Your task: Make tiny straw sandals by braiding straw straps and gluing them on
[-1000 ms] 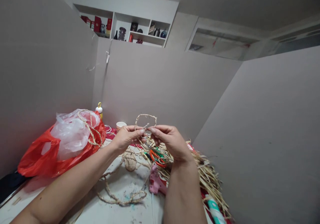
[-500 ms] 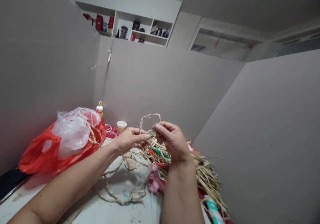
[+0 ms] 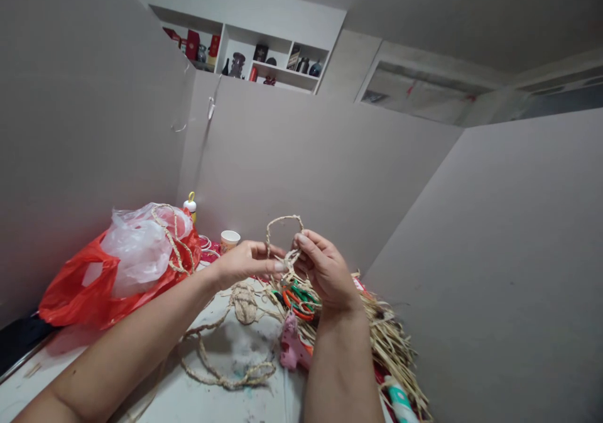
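Right grip (image 3: 326,269) pinches the loop (image 3: 284,218) of straw cord at its right side, thumb against fingertips. Left grip (image 3: 242,264): thumb and fingers look parted near the lower strands; can't tell if they press on them. Loop is in the air over the table (image 3: 266,404), between both hands. It stands roughly upright, curved side up, lower part down among the fingers. Short strands slant down-left from right fingertips toward left thumb. Left forearm runs diagonally from lower left, fingers pointing right. Right forearm is near vertical, fingers turned left. Scissors (image 3: 306,313) and straw (image 3: 393,344) sit below; glue gun (image 3: 293,346) beside right forearm.
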The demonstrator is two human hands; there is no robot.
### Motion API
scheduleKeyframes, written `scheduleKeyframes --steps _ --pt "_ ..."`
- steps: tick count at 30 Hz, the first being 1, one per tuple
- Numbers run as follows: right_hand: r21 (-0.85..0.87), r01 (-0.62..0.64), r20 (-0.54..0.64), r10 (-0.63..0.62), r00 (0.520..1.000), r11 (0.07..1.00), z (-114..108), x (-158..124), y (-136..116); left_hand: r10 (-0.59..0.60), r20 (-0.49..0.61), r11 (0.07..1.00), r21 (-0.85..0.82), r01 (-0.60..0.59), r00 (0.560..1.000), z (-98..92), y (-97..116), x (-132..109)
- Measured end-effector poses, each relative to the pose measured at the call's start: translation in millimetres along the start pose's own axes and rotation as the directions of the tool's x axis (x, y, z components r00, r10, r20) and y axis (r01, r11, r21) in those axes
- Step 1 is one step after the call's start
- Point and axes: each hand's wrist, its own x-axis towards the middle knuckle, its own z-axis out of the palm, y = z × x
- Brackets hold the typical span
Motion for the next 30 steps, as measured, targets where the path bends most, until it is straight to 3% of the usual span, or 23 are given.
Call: scheduleKeyframes --steps 2,4,7,12,21,27,30 --pt "-0.015 -0.046 0.04 0.047 0.998 0.999 -3.0 -3.1 -1.5 0.058 -0.124 0.998 -0.017 -0.061 0.991 -4.7 6.0 0.8" --pt "-0.041 -0.08 0.086 0.083 0.993 0.996 -5.2 -4.9 -1.9 0.136 -0.268 0.99 -0.007 -0.144 0.954 -7.2 10.9 1.5" --pt "-0.079 -0.094 0.141 0.105 0.984 0.992 -5.3 -4.6 -0.4 0.239 -0.355 0.97 0.041 -0.241 0.904 -5.9 14.7 0.6" --pt "-0.126 -0.059 0.161 0.079 0.984 0.99 -3.2 -1.8 2.4 0.258 -0.291 0.966 0.091 -0.242 0.921 2.8 14.9 -4.9" --pt "-0.209 0.01 0.185 0.029 0.982 0.978 0.6 -1.6 -2.2 0.362 -0.26 0.928 0.193 -0.319 0.895 8.6 9.0 -4.6" --pt "-0.173 0.052 0.129 -0.03 0.991 0.984 3.5 4.3 2.6 0.348 -0.097 0.929 0.168 -0.329 0.932 10.0 7.0 -4.3" --pt "-0.15 0.064 0.106 -0.048 0.993 0.987 3.4 5.6 4.8 0.331 -0.074 0.938 0.136 -0.319 0.941 10.3 5.5 -3.9"
